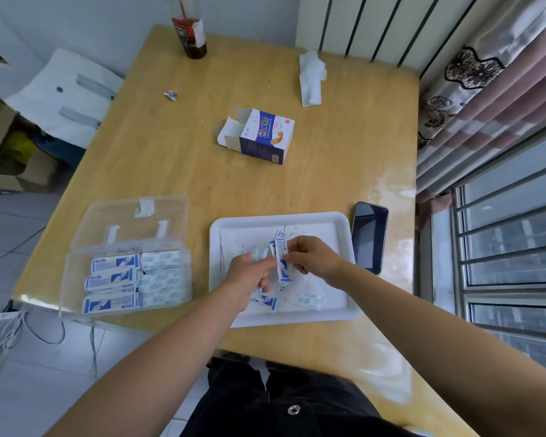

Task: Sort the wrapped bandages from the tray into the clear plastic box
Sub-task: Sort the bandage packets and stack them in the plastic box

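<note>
By the window, wooden table

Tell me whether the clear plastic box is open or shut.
Open: the clear plastic box has its lid swung back behind it, and wrapped bandages lie uncovered inside.

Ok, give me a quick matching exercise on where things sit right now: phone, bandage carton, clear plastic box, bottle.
Things:
1 phone
2 bandage carton
3 clear plastic box
4 bottle

Places:
A at the far edge of the table
B left of the tray
C right of the tray
D mid-table, beyond the tray

Pairs: 1-C, 2-D, 3-B, 4-A.
</note>
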